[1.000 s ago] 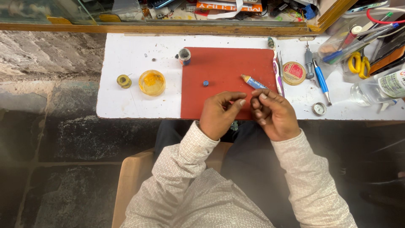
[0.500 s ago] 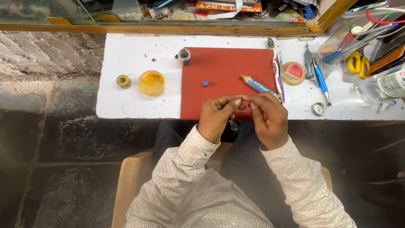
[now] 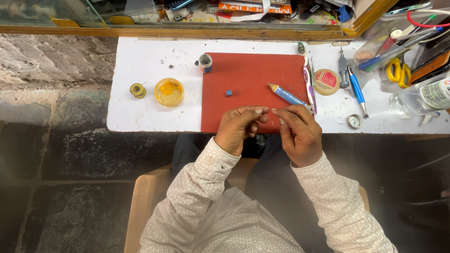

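Red was the mat [image 3: 253,89] on the white table [image 3: 150,65], and in the head view my left hand [image 3: 239,129] and my right hand [image 3: 300,136] met with fingertips together at its near edge. The fingers were pinched close, but what they held was too small to tell. A blue pen-like tool [image 3: 287,95] lay just beyond my right hand, and a small blue piece [image 3: 228,93] lay on the mat, apart.
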